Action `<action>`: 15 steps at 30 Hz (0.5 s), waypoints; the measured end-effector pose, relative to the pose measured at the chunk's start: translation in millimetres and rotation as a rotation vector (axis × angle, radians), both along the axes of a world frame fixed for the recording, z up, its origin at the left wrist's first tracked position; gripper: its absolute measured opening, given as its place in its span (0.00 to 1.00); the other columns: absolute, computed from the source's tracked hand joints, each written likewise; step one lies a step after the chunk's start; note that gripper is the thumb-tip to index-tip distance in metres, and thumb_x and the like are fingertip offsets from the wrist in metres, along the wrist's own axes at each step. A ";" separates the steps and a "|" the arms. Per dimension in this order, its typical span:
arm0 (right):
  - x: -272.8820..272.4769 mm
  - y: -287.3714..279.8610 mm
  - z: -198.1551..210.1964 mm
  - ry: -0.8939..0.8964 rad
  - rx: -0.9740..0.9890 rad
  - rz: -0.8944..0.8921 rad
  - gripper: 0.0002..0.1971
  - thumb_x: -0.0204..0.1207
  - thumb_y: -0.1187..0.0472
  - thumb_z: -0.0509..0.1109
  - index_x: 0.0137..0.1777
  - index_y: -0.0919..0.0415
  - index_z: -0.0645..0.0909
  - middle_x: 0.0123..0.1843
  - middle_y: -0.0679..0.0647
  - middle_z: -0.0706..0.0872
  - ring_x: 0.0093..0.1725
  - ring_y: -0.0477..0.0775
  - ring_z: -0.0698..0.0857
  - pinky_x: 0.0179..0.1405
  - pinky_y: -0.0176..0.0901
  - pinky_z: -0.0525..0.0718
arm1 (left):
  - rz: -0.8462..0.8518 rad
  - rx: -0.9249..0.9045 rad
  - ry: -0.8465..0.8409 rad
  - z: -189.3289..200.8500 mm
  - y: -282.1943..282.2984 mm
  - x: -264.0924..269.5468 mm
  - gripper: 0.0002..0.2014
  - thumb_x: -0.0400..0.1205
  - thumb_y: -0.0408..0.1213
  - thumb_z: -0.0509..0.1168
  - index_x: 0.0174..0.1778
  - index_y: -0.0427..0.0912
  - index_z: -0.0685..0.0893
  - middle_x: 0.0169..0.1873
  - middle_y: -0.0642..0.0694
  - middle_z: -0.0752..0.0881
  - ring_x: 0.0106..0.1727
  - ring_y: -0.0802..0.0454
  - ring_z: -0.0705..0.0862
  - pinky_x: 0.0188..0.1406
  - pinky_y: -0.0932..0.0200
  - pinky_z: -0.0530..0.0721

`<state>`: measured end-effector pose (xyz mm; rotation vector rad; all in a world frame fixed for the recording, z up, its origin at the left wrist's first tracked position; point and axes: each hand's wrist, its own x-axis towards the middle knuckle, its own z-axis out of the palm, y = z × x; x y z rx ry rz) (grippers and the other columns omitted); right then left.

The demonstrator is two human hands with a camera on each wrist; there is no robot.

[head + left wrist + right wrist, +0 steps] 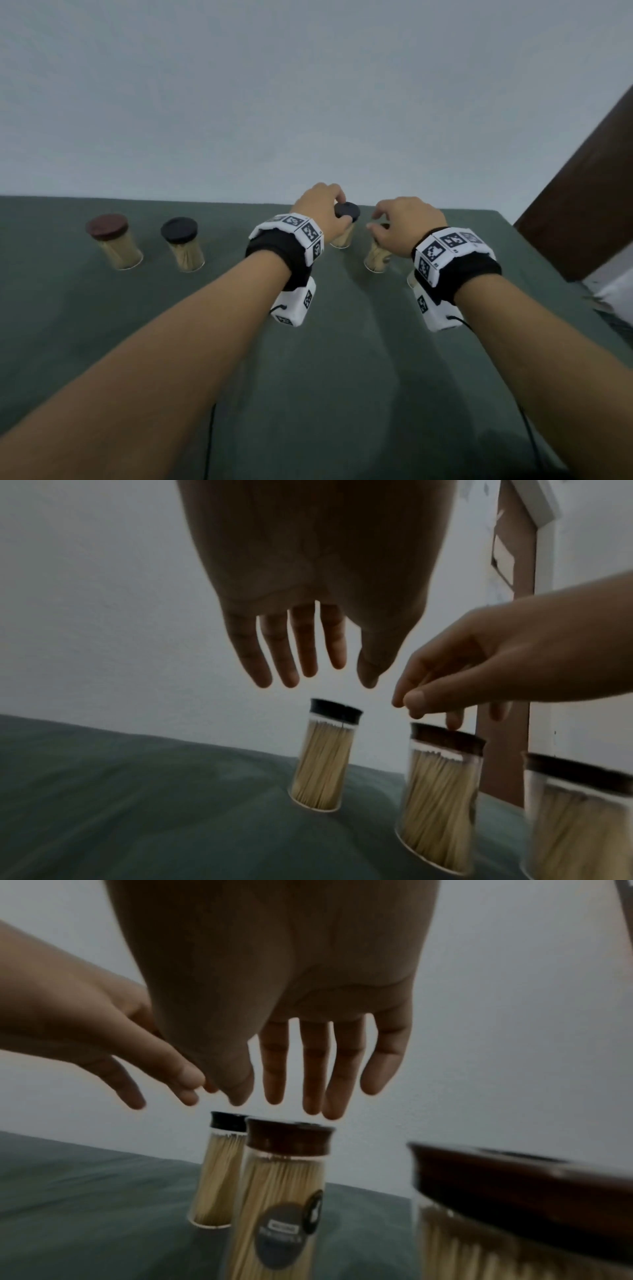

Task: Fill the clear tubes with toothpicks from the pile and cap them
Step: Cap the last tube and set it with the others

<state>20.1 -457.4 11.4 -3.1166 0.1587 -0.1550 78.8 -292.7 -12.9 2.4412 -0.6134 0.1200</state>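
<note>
Several clear tubes packed with toothpicks stand capped on the green cloth (325, 377). My left hand (337, 210) (318, 677) hovers with straight fingers just above a black-capped tube (342, 240) (325, 758) and holds nothing. My right hand (375, 221) (281, 1099) hangs over a brown-capped tube (376, 255) (284, 1177) beside it. One fingertip (453, 725) of the right hand touches that brown cap (445, 738). A third brown-capped tube (578, 804) (514, 1183) stands nearer me, mostly hidden under my right wrist in the head view. No loose toothpick pile is in view.
Two more filled tubes stand at the far left, one with a brown cap (118, 241) and one with a black cap (183, 245). A pale wall rises behind the table edge. A dark brown wooden panel (582, 205) stands at the right.
</note>
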 end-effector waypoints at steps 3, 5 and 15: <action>-3.8 -5.4 -4.0 0.037 -0.033 0.006 0.15 0.74 0.39 0.67 0.56 0.43 0.81 0.55 0.48 0.85 0.55 0.55 0.83 0.53 0.50 0.83 | 0.020 0.070 0.050 -7.1 -13.2 12.0 0.20 0.77 0.45 0.73 0.62 0.44 0.80 0.61 0.43 0.78 0.61 0.45 0.79 0.53 0.58 0.74; -6.1 -8.9 -5.1 0.043 -0.019 0.006 0.16 0.72 0.40 0.70 0.57 0.43 0.81 0.55 0.47 0.85 0.56 0.55 0.83 0.53 0.50 0.83 | 0.023 0.062 0.063 -10.5 -18.2 17.0 0.21 0.75 0.44 0.75 0.61 0.44 0.79 0.60 0.43 0.81 0.59 0.45 0.80 0.53 0.57 0.77; 0.7 13.7 -10.6 -0.029 0.159 0.091 0.15 0.72 0.47 0.72 0.57 0.47 0.83 0.52 0.49 0.86 0.56 0.54 0.82 0.51 0.48 0.83 | 0.086 -0.065 0.030 -10.0 16.9 9.6 0.16 0.73 0.42 0.75 0.54 0.45 0.80 0.51 0.46 0.84 0.50 0.48 0.82 0.49 0.57 0.80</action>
